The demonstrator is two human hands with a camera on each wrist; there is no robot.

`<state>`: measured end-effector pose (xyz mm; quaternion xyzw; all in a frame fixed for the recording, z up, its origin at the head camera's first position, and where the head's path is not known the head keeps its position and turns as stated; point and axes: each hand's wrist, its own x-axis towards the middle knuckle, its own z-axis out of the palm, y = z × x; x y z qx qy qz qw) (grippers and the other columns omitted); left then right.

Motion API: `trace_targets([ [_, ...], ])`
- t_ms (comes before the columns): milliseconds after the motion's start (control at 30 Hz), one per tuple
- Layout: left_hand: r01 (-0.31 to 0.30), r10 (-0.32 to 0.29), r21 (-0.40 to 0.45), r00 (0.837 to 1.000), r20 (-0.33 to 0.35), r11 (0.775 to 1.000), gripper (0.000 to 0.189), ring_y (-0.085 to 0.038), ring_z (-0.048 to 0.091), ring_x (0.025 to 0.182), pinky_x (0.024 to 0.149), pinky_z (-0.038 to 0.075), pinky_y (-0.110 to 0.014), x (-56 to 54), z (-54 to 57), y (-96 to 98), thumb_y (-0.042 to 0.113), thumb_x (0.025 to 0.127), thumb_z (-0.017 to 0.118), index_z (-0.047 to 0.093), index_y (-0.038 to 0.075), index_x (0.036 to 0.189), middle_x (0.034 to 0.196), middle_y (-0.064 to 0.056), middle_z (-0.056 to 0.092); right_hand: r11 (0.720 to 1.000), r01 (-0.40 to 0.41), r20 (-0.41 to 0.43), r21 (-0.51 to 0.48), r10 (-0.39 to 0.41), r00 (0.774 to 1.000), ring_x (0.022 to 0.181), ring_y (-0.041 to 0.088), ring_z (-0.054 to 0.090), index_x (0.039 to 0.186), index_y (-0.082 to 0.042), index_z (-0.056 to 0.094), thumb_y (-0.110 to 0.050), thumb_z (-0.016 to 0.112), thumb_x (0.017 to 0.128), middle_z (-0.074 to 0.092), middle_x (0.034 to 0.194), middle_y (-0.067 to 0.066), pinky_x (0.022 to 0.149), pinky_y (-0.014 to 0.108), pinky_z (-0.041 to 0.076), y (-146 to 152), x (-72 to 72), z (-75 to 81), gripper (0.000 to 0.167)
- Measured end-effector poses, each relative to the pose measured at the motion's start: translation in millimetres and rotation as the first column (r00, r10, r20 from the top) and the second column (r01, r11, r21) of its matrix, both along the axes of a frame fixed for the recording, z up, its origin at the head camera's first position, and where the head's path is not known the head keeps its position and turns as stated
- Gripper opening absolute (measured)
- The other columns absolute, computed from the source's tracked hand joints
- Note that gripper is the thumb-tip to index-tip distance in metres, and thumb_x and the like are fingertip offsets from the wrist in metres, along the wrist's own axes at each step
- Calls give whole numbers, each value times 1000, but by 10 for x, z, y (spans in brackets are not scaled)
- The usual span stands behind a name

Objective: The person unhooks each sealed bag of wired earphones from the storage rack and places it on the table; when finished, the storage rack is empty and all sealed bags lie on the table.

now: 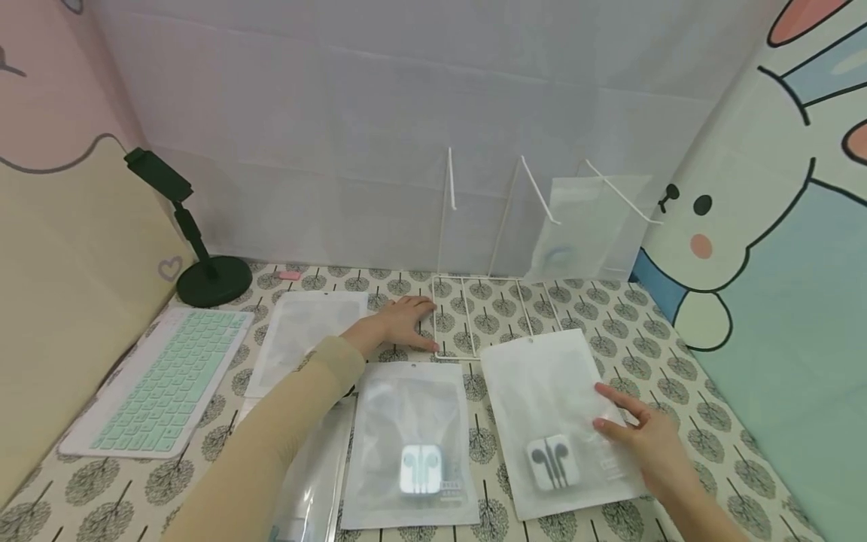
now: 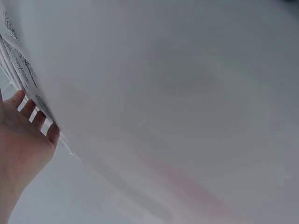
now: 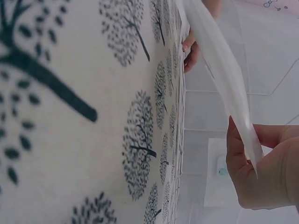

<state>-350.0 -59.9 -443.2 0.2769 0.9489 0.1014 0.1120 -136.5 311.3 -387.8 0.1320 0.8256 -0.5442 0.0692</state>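
Note:
My right hand [image 1: 643, 436] pinches the right edge of a white zip pouch [image 1: 535, 391], thumb on one face and fingers on the other. A boxed pair of wired earphones [image 1: 553, 461] shows through its front. In the right wrist view the pouch [image 3: 224, 70] is edge-on, tilted over the patterned cloth. My left hand [image 1: 400, 324] reaches to the left side of a white wire rack [image 1: 467, 316], its spread thumb and fingers touching the base wires. A similar pouch with earphones [image 1: 421, 470] lies flat before the left hand.
Three hooks rise from the rack; another white pouch [image 1: 589, 226] hangs on the right one. At left stand a mint keyboard [image 1: 169, 384] and a dark stand [image 1: 214, 280]. Another pale pouch [image 1: 305, 331] and a clear bag [image 1: 314, 474] lie around the left forearm.

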Motion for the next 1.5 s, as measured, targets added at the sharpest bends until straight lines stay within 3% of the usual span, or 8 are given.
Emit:
trace_targets([
  [100,-2,2,1,1000,-1,1000,98,-32,17,143,111,16,-62,13,5,7,72,75,58,24,19,151,157,-7,18,999,-15,13,50,14,1000,76,9,65,139,-11,46,-16,77,78,33,147,24,63,29,57,-47,-4,-46,69],
  [267,-4,4,-1,1000,-5,1000,98,-32,17,143,111,15,-62,26,28,13,71,75,58,24,18,150,157,-7,19,997,-26,16,66,25,1000,80,5,62,139,-6,43,-14,77,77,30,149,23,65,28,56,-39,-10,-69,71],
  [633,-3,3,-6,1000,-3,1000,99,-33,17,143,111,16,-62,11,41,16,72,75,58,24,17,151,157,-7,17,996,-42,42,-79,46,998,78,16,65,139,-6,42,-9,73,80,33,147,25,66,33,57,-43,-17,-138,67],
  [900,-8,8,-13,1000,-3,1000,99,-33,16,143,112,16,-61,-2,36,25,72,75,58,23,18,151,158,-7,17,998,-64,56,24,63,996,79,16,64,140,-6,42,-10,75,77,36,143,29,63,32,56,-94,-17,-172,71],
  [1067,-10,10,-19,1000,-3,1000,100,-32,16,143,112,15,-61,-5,37,27,72,75,58,22,19,151,158,-6,17,986,-159,54,59,156,986,81,24,67,142,-9,40,-11,76,75,42,136,34,63,35,57,-30,-42,-173,76],
  [1167,-14,14,-15,1000,-3,1000,100,-33,15,144,111,15,-62,-4,38,24,72,75,58,22,19,151,158,-6,16,953,-261,14,156,262,965,97,29,63,142,-8,42,-14,78,73,39,139,32,71,32,56,36,-64,-159,78],
  [1267,-14,14,-9,1000,2,1000,99,-33,15,144,111,14,-62,0,36,22,72,75,58,23,19,151,158,-6,17,891,-348,-53,293,378,924,107,34,58,139,-4,45,-18,80,70,46,133,28,78,31,55,95,-82,-153,78],
  [1500,-11,12,-10,1000,20,1000,98,-32,15,144,112,15,-61,27,39,24,72,75,58,23,19,151,158,-6,16,735,-462,-66,497,562,824,99,26,54,135,-4,48,-33,84,61,55,114,15,72,26,55,164,-117,-218,87],
])
